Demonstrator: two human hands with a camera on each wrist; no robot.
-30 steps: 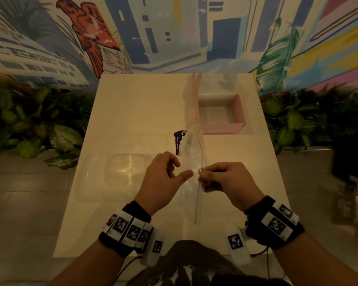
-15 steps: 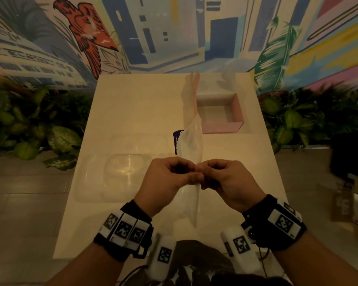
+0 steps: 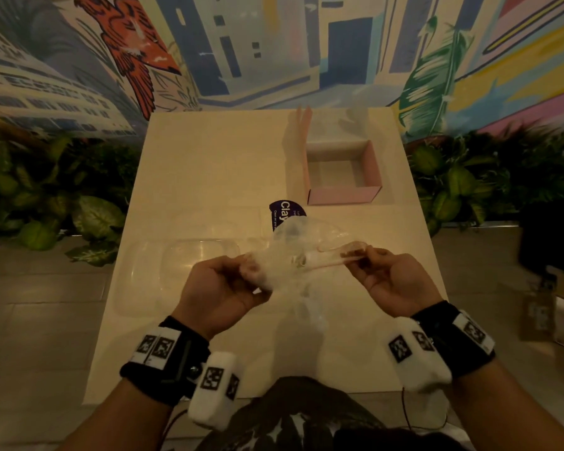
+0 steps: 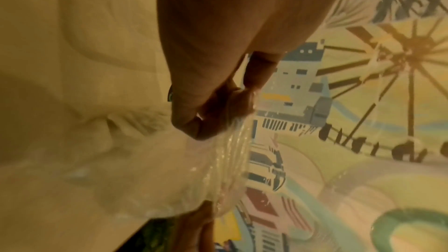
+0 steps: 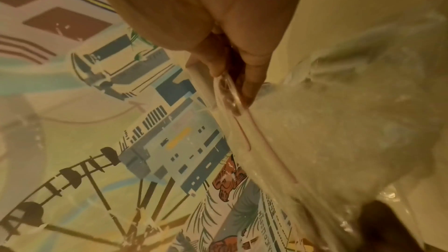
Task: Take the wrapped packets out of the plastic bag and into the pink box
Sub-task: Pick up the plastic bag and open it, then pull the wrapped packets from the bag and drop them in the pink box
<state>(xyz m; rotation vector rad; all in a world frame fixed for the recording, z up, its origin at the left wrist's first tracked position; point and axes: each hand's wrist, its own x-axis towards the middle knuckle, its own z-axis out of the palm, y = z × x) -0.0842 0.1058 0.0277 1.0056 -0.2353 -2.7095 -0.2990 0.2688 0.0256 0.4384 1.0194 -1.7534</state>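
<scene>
**Both hands grip the mouth of the plastic bag above the worktop**

The left hand point(image 3: 223, 289) has its fingers curled round a bunched edge of the clear plastic bag point(image 3: 302, 255), and the left wrist view shows that same hand point(image 4: 213, 110) pinching gathered, crinkled film. The right hand point(image 3: 389, 281) pinches the opposite edge, where a thin reddish seal strip runs along the bag's rim; in the right wrist view the fingers point(image 5: 252, 76) close on that strip and the film stretches away from them. The bag hangs between the two hands, raised off the worktop point(image 3: 209, 164), its mouth pulled wide and its lower part drooping below and between the wrists. Whether any wrapped packets sit inside it cannot be told; the film is blurred and see-through.

Beyond the right hand, further along the worktop, stands the pink box point(image 3: 342, 175), open at the top with its flap up on the far-left side. Just past the bag, between the hands and the box, lies a dark purple label point(image 3: 282, 213) with white lettering, partly covered by the film. Ahead of the left hand rests a clear plastic tray point(image 3: 189, 262), flat on the surface. Green plants point(image 3: 46, 206) line both sides.
</scene>
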